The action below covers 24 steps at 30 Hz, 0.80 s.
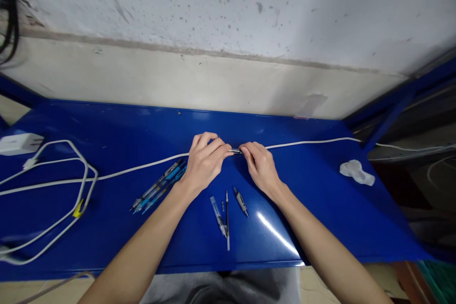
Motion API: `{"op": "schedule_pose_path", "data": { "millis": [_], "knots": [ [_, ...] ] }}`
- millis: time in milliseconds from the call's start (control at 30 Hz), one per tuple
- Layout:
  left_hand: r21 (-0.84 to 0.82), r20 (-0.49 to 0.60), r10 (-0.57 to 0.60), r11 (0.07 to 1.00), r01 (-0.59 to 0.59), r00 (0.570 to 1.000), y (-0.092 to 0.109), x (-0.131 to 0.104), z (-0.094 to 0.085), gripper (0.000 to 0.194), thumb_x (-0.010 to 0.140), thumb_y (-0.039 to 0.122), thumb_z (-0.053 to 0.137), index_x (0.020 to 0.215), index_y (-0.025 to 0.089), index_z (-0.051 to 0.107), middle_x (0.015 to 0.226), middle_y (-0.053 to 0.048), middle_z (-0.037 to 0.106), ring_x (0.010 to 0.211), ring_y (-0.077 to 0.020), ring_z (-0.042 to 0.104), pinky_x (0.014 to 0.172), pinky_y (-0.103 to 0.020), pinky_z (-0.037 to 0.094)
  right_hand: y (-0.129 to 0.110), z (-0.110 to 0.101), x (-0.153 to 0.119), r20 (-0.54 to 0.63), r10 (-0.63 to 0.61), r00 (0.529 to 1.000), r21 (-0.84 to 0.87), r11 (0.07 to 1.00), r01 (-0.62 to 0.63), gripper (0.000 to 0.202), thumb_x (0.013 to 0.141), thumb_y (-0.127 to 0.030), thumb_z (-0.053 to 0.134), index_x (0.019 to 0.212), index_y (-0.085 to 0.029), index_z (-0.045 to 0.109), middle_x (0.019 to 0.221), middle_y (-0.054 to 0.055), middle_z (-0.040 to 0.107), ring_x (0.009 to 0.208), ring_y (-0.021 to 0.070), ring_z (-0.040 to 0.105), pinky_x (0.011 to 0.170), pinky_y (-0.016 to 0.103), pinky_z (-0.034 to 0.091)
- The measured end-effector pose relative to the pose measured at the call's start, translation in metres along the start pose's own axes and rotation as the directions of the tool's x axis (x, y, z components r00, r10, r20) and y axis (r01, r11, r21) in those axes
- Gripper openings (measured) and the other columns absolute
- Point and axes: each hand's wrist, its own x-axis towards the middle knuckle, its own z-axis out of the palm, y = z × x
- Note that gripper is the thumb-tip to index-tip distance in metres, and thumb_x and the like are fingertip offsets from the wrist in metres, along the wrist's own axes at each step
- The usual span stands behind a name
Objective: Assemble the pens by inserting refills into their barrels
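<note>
My left hand (204,164) and my right hand (262,167) meet above the middle of the blue table, both closed by a fingertip pinch. Between them runs a short, dark and silvery pen part (235,151), gripped at its two ends; the fingers hide most of it. Nearer to me lie loose pen pieces: a clear barrel (215,212), a slim ink refill (227,216), a grey and black pen section (241,201) and a tiny piece (223,205) whose kind is too small to tell. Several pens (158,187) with blue and grey parts lie bunched beside my left forearm.
A white cable (135,167) crosses the blue table (309,199) behind my hands. At the left, a looped white cord with a yellow tag (78,209) lies near a white charger (20,144). Crumpled white plastic (356,172) rests at the right. A wall rises behind.
</note>
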Motion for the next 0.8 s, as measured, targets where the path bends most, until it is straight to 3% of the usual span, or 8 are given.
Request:
{"op": "schedule_pose_path", "data": {
  "millis": [200,433,800],
  "knots": [
    [-0.009,0.011,-0.021,1.0,0.021,1.0,-0.0004,-0.0003,-0.0007,0.008,0.097,0.021,0.066,0.097,0.02,0.074,0.09,-0.004,0.078,0.096,-0.024,0.061,0.082,-0.041,0.041,-0.0007,0.0002,0.0001,0.002,0.005,1.0,0.01,1.0,-0.005,0.034,0.11,-0.034,0.036,0.094,-0.021,0.063,0.083,0.007,0.066,0.077,0.021,0.056,0.075,0.035,0.043],
    [-0.009,0.013,0.001,1.0,-0.001,1.0,-0.0002,-0.0003,-0.0001,0.007,0.097,0.021,0.067,0.098,0.018,0.072,0.09,-0.004,0.077,0.096,-0.0235,0.059,0.083,-0.04,0.042,-0.0032,-0.0026,-0.0002,-0.013,0.046,0.999,0.054,0.997,-0.046,0.027,0.11,-0.034,0.039,0.109,-0.022,0.063,0.101,0.008,0.073,0.087,0.0219,0.065,0.083,0.036,0.047],
    [-0.009,0.013,-0.006,1.0,0.006,1.0,0.0011,-0.0004,0.0007,0.007,0.097,0.021,0.066,0.096,0.018,0.073,0.088,-0.003,0.077,0.096,-0.0232,0.059,0.084,-0.04,0.042,-0.004,-0.0037,-0.0005,0.0,0.042,0.999,0.018,0.999,-0.042,0.028,0.11,-0.031,0.038,0.109,-0.022,0.064,0.092,0.006,0.074,0.077,0.0198,0.066,0.076,0.032,0.045]
  ]
}}
